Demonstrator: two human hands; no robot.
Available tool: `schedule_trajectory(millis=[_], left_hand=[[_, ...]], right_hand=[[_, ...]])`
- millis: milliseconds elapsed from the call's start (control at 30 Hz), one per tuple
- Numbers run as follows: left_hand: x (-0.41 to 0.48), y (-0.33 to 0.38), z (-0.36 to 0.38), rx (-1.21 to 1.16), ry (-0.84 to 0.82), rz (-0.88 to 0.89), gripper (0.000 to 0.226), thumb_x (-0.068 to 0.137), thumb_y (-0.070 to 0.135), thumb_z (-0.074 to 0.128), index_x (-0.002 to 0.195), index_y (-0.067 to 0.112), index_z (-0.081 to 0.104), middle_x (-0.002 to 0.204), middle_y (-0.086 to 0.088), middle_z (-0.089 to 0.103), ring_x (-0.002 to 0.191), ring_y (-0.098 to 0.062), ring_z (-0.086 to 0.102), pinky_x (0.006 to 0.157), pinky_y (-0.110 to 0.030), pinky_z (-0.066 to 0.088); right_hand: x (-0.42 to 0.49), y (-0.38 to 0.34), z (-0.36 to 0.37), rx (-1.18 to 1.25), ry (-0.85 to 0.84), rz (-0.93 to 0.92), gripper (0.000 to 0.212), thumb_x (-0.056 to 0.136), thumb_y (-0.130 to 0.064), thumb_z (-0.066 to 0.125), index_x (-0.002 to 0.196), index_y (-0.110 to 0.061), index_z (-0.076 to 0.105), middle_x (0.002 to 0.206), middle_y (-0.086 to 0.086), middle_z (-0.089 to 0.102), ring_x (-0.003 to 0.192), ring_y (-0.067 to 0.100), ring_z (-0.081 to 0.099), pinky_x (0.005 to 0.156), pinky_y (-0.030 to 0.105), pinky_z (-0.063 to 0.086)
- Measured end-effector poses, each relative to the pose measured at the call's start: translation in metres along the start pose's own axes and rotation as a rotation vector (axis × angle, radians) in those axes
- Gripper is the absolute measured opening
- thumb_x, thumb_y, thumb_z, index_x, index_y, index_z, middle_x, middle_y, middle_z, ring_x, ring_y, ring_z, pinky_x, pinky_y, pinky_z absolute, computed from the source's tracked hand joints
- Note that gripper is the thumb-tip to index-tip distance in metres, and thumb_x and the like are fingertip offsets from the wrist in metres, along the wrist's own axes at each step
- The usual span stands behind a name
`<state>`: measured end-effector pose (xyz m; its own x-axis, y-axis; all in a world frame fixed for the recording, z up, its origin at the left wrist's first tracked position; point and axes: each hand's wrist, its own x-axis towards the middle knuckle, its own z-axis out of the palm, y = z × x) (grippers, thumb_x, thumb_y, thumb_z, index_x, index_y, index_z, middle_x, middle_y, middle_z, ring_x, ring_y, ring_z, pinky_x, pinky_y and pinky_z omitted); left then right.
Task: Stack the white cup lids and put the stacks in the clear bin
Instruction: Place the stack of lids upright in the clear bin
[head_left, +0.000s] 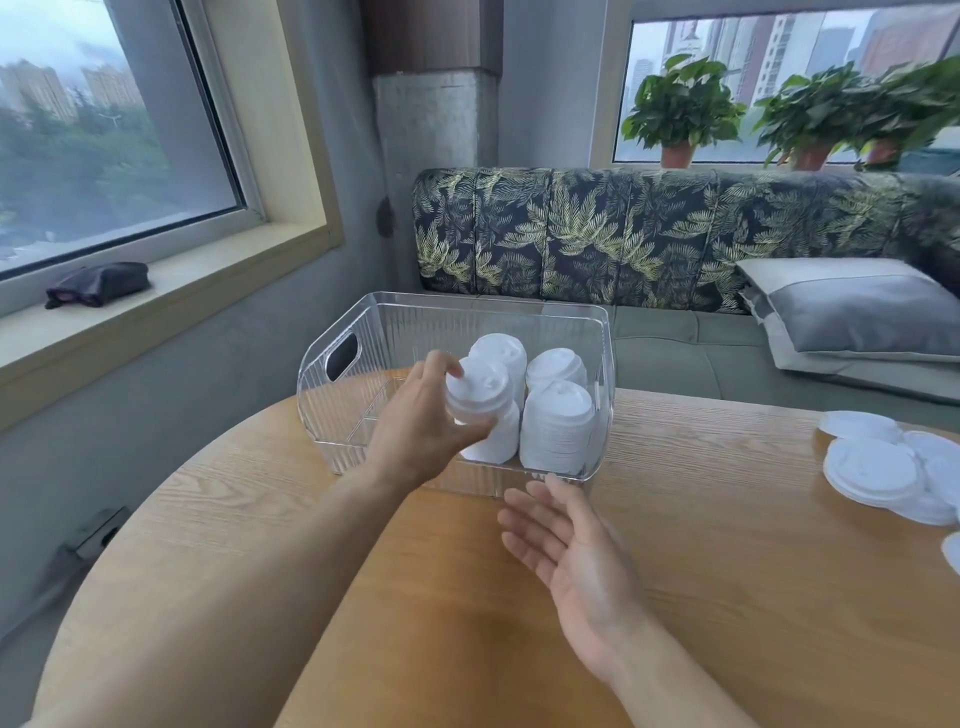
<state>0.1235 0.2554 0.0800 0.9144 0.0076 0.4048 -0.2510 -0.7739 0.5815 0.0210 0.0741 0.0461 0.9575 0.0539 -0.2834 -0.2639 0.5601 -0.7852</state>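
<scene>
- Left hand (421, 421), centre of frame: reached over the near wall of the bin and closed round a short stack of white plastic cup lids (479, 391). The fingertips (451, 368) are curled over the stack's upper far-left edge and the thumb (475, 430) is pressed under its lower near side, so the stack is pinched between them.
- Held stack: its long axis is tilted, with the domed top turned up and to the right of the frame. It is held inside the bin, directly over the front-left stack; whether the two touch cannot be told.
- Ribbed clear plastic bin with a cut-out handle (332, 410), centre of frame, on the table: four standing stacks of white lids are counted in its right half.
  - Back-left stack (503, 352).
  - Back-right stack (557, 366).
  - Front-right stack (558, 428), upright.
  - Front-left stack (496, 439), leaning slightly left.
- Right hand (576, 556), lower centre: palm turned up, fingers straight and spread. Nothing is held, and the hand is kept just in front of the bin's near wall.
- Loose white lids (872, 470), right edge of frame: laid flat and overlapping on the table, well apart from the bin. The exact count cannot be told.
- Round light wooden table (727, 545), lower frame.
- Leaf-patterned sofa (649, 234), three potted green plants (680, 104), grey cushion (857, 312): upper right.
</scene>
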Motion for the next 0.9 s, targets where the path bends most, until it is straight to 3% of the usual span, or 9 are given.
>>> schedule_trajectory(millis=[300,467,700,900], left_hand=[[0.027,-0.013,0.029,-0.012,-0.123,-0.018,0.058,0.078,0.040,0.086,0.120,0.027,0.048,0.125,0.001,0.057,0.105,-0.019,0.055,0.086,-0.038,0.047],[0.028,-0.014,0.026,0.009,-0.156,0.002,0.055,0.076,0.042,0.082,0.117,0.037,0.046,0.118,0.004,0.058,0.097,-0.016,0.056,0.071,-0.029,0.042],[0.023,-0.012,0.025,0.099,-0.224,0.023,0.052,0.085,0.038,0.077,0.130,0.030,0.053,0.115,0.005,0.058,0.097,-0.017,0.052,0.079,-0.033,0.040],[0.022,-0.001,0.018,0.099,-0.245,-0.050,0.060,0.084,0.037,0.077,0.139,0.031,0.051,0.140,0.001,0.051,0.114,-0.019,0.055,0.097,-0.043,0.049]], right_hand=[[0.013,-0.010,-0.005,0.000,0.028,-0.006,0.024,0.095,-0.025,0.069,0.106,-0.004,0.072,0.102,0.018,0.078,0.082,0.023,0.074,0.068,0.030,0.061],[0.013,-0.012,-0.009,-0.018,0.045,0.001,0.024,0.095,-0.025,0.069,0.106,-0.005,0.073,0.094,0.013,0.077,0.076,0.020,0.072,0.068,0.031,0.060],[0.003,-0.011,-0.012,-0.028,0.069,0.007,0.022,0.097,-0.025,0.066,0.105,-0.005,0.072,0.086,0.009,0.075,0.069,0.017,0.069,0.068,0.031,0.058],[-0.004,-0.016,-0.022,-0.033,0.087,-0.003,0.021,0.098,-0.025,0.065,0.104,-0.006,0.072,0.084,0.008,0.074,0.067,0.018,0.067,0.069,0.032,0.056]])
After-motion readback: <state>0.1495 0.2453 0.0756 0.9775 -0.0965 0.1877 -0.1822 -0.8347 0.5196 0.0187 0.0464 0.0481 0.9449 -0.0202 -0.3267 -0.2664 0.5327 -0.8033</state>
